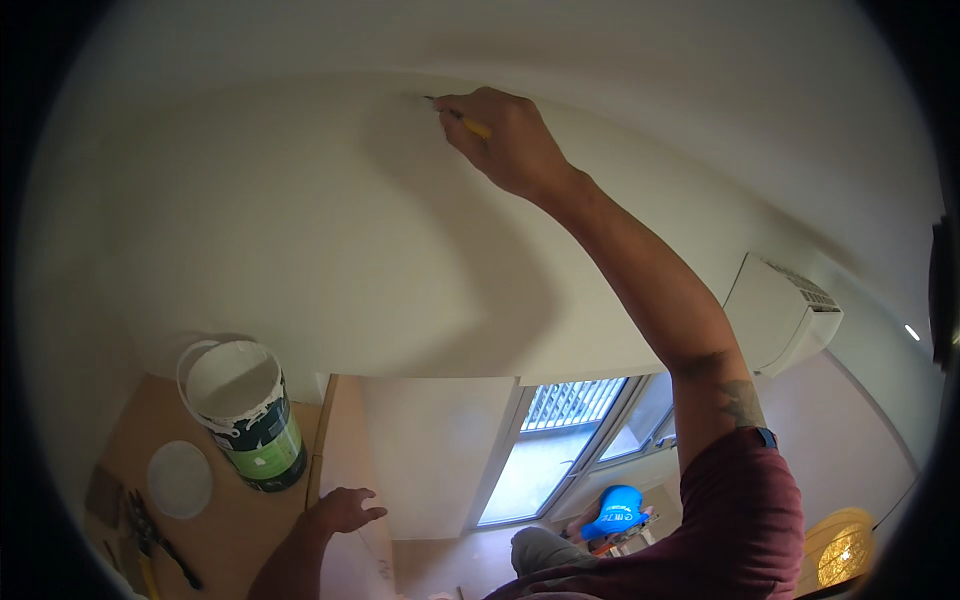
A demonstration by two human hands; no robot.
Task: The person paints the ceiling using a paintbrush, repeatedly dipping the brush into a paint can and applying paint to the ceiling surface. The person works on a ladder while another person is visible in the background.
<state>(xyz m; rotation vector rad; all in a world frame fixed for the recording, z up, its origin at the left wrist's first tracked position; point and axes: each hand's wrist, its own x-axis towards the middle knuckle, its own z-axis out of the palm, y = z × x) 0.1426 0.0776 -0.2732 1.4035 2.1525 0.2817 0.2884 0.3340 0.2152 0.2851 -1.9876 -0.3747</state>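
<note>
Up near the line where the cream wall (270,200) meets the ceiling (600,60), my right hand (505,140) is closed round a slim yellow-handled tool (476,127). Its thin dark tip points left and appears to be at the wall; its exact kind is mostly hidden by my fingers. Low down, my left hand (345,510) holds nothing, its thumb and fingers apart. It is beside the edge of a wooden surface (225,530), and I cannot tell whether it rests there. A dark and green bucket (262,450) with white inside stands on that surface.
A round white lid (180,480) and dark hand tools (155,535) lie near the bucket. An air conditioner (785,315) hangs at the right. Below are a glazed door (540,450), a person in a blue cap (615,510) and a glowing yellow lamp (842,550).
</note>
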